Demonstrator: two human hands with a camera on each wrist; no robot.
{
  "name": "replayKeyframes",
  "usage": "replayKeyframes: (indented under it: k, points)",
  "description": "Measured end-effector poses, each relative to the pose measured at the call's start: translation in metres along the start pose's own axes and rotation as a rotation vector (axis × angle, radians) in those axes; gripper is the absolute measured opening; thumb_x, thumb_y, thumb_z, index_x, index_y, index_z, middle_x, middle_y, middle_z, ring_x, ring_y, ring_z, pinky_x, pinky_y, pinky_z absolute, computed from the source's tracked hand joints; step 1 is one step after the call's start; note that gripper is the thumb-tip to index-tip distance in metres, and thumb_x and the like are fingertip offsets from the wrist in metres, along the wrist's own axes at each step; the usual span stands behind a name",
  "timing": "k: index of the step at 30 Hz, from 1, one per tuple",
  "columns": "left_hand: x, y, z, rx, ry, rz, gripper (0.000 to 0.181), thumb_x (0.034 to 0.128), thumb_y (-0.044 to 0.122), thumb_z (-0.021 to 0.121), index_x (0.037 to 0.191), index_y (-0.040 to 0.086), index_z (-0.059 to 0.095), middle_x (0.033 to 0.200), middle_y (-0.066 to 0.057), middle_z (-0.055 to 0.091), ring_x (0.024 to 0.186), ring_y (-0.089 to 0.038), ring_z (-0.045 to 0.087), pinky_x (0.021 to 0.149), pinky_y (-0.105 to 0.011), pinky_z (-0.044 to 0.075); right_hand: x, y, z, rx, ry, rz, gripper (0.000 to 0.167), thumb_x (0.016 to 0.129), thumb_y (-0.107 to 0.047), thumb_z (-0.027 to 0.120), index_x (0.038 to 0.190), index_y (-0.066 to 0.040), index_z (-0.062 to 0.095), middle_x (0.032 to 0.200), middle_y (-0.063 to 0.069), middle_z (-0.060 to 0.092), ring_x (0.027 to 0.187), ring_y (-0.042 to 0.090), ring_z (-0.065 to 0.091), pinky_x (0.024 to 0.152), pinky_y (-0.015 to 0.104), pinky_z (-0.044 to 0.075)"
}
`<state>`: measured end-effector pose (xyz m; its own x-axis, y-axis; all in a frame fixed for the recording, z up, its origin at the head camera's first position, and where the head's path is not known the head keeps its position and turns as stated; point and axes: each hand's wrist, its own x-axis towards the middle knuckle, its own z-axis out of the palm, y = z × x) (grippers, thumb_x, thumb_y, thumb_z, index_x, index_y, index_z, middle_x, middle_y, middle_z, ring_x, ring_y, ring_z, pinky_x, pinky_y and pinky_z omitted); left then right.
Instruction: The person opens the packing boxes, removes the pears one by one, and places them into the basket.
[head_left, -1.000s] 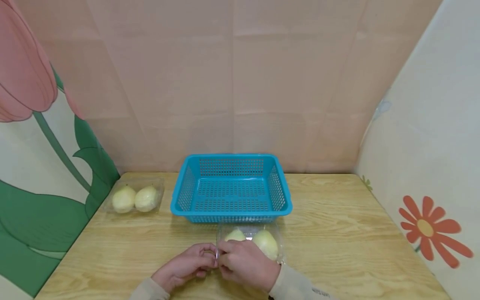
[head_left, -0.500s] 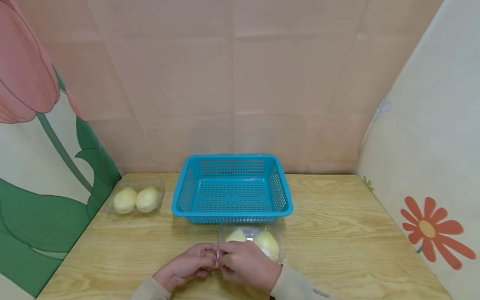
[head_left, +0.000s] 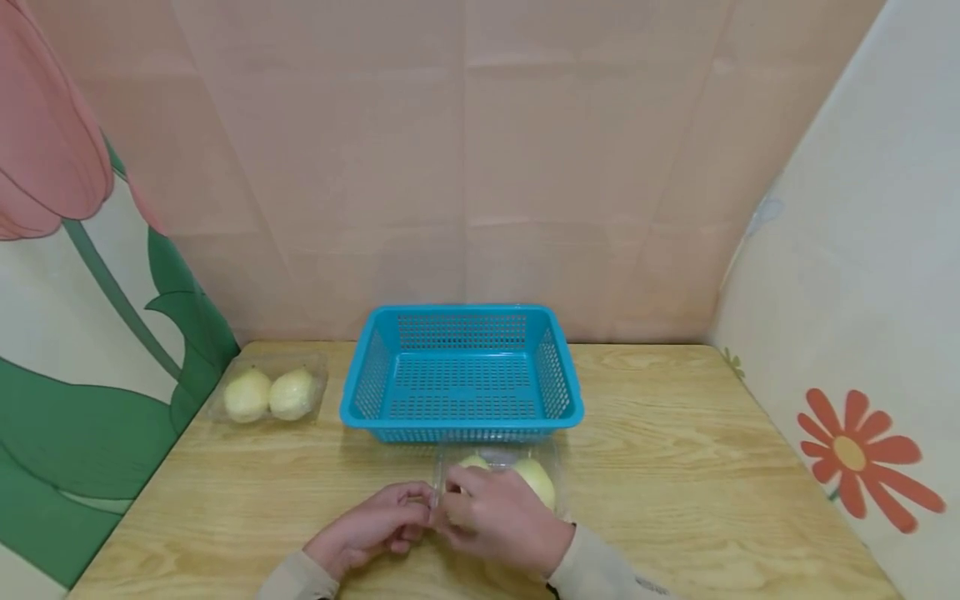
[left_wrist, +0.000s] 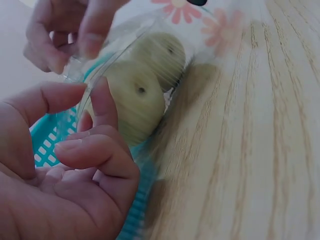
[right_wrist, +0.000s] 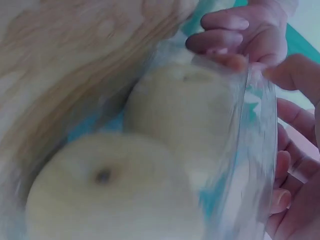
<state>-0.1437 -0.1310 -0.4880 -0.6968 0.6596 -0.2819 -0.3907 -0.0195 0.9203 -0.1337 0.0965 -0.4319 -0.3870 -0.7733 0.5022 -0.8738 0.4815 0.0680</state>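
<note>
A clear plastic box (head_left: 496, 456) with two pale yellow-green fruits (head_left: 536, 483) lies in front of the blue basket. My left hand (head_left: 377, 527) pinches the box's left edge between thumb and forefinger, as the left wrist view shows (left_wrist: 75, 165). Just beside it is my right hand (head_left: 501, 521), fingers bent at the same edge and partly covering the left fruit. Over the rim in the left wrist view, the right fingers (left_wrist: 70, 35) are near the plastic; whether they grip it I cannot tell. In the right wrist view both fruits (right_wrist: 115, 195) show through the plastic.
Behind the box stands a blue perforated basket (head_left: 462, 423) with nothing inside. Another clear box with two similar fruits (head_left: 292, 394) is at the back left of the wooden table (head_left: 675, 467). A pink cloth hangs behind, and flower-printed sheets stand at both sides.
My right hand has lifted and turned slightly at the box's left edge, its fingers now more apart. The left hand has kept its place on the edge.
</note>
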Motion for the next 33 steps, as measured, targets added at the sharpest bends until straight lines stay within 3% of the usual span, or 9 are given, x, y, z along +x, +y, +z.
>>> replayKeyframes:
  k: [5, 9, 22, 33]
  points:
    - [0.000, 0.002, 0.003, -0.007, 0.021, -0.006, 0.002, 0.0950, 0.014, 0.057, 0.094, 0.013, 0.058, 0.085, 0.004, 0.061, 0.059, -0.005, 0.036, 0.050, -0.016, 0.030, -0.011, 0.006, -0.006, -0.048, -0.013, 0.011, 0.034, 0.070, -0.035, 0.084, 0.099, -0.026, 0.070, 0.095, -0.010, 0.055, 0.074, 0.004, 0.053, 0.057, 0.016, 0.042]
    - [-0.002, 0.001, 0.001, -0.013, 0.017, 0.000, 0.003, 0.0961, 0.015, 0.058, 0.094, 0.013, 0.058, 0.086, 0.004, 0.061, 0.060, -0.004, 0.037, 0.050, -0.015, 0.030, -0.019, 0.010, -0.010, -0.060, -0.026, 0.018, 0.041, 0.065, -0.030, 0.084, 0.102, -0.026, 0.068, 0.097, -0.010, 0.054, 0.076, 0.005, 0.055, 0.054, 0.017, 0.039]
    - [-0.005, 0.005, -0.001, 0.015, -0.029, -0.028, 0.007, 0.0939, 0.014, 0.060, 0.095, 0.014, 0.054, 0.077, 0.005, 0.054, 0.058, -0.004, 0.036, 0.051, -0.017, 0.032, -0.030, 0.014, -0.018, -0.112, 0.028, -0.025, 0.038, 0.062, -0.028, 0.082, 0.097, -0.021, 0.068, 0.096, -0.008, 0.059, 0.078, 0.008, 0.058, 0.056, 0.020, 0.045]
    - [-0.007, 0.006, -0.004, 0.046, -0.060, -0.034, 0.008, 0.0933, 0.011, 0.059, 0.097, 0.016, 0.054, 0.088, 0.002, 0.067, 0.057, -0.005, 0.034, 0.052, -0.018, 0.031, -0.027, 0.013, -0.022, -0.093, 0.052, -0.026, 0.033, 0.062, -0.026, 0.079, 0.093, -0.020, 0.070, 0.095, -0.008, 0.061, 0.076, 0.008, 0.057, 0.058, 0.019, 0.046]
